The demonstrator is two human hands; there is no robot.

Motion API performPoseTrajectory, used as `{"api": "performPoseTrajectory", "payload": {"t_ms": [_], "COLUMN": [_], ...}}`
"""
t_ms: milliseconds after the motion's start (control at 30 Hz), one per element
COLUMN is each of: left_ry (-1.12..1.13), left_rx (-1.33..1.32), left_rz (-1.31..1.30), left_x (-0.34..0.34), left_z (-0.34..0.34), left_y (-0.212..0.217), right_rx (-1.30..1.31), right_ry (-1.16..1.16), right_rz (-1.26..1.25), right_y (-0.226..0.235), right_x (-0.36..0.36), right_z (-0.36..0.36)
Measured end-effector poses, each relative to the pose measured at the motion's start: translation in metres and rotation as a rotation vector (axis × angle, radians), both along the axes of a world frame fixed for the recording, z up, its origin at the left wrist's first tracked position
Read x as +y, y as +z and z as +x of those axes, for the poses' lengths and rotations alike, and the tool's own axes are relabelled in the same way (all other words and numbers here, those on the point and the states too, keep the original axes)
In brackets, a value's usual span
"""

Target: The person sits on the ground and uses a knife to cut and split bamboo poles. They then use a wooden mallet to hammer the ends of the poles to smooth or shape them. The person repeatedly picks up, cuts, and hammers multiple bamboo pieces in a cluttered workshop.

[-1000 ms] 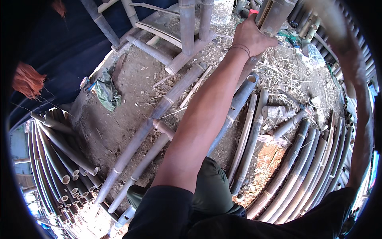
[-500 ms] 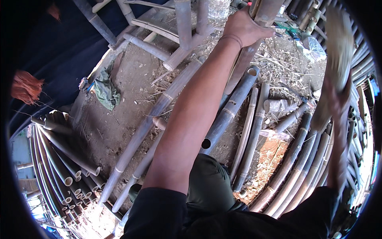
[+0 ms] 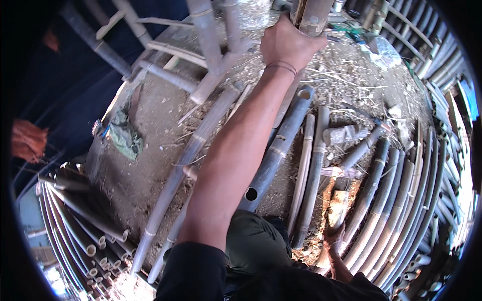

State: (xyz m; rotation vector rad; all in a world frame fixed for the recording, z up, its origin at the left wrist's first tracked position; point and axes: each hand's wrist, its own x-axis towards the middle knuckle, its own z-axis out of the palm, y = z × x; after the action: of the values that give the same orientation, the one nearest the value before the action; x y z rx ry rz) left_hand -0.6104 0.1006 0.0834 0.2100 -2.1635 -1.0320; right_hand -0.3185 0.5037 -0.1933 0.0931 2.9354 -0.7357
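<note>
My left hand [image 3: 293, 45] is closed around an upright bamboo pole [image 3: 315, 20] at the far side, with a dark slit along its length. Lower right, my right hand [image 3: 333, 240] grips the narrow end of a thick, pale club-like piece of wood [image 3: 338, 204], held low above the wood chips. Beneath my left forearm lies a thick bamboo piece [image 3: 284, 143] with a hole cut near its near end. Two thinner bamboo lengths [image 3: 315, 170] rest beside it.
Several bamboo poles [image 3: 381, 210] lie side by side at the right. A pile of bamboo tubes [image 3: 90, 249] is at the lower left. A bamboo frame [image 3: 208, 50] stands at the far left, near a green cloth [image 3: 124, 135]. A clear plastic bag [image 3: 385, 54] lies at the far right.
My right hand has swept down and inward from a raised, blurred position at the right, bringing the wood piece low. My left hand keeps its grip on the bamboo pole; the view has shifted slightly.
</note>
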Motion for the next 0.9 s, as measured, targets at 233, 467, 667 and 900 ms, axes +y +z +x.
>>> {"api": "performPoseTrajectory", "payload": {"t_ms": [233,467,667,900], "left_ry": [-0.148,0.038,-0.278,-0.06], "left_rx": [0.046,-0.15,-0.514,-1.257], "left_rz": [0.244,-0.067,-0.375,-0.099], "left_x": [0.008,-0.018,-0.082,-0.224], "left_z": [0.035,0.035,0.132,0.478], "left_y": [-0.006,0.012,-0.049,-0.233], "right_rx": [-0.026,-0.18,-0.144,-0.065], "right_ry": [-0.018,0.118,0.198,-0.222], "right_rz": [0.124,0.214,0.348,0.23], "right_y": [-0.029,-0.061,-0.088,-0.08], "right_x": [-0.044,-0.12,-0.144,-0.158], "right_z": [0.018,-0.004,0.009,0.027]}}
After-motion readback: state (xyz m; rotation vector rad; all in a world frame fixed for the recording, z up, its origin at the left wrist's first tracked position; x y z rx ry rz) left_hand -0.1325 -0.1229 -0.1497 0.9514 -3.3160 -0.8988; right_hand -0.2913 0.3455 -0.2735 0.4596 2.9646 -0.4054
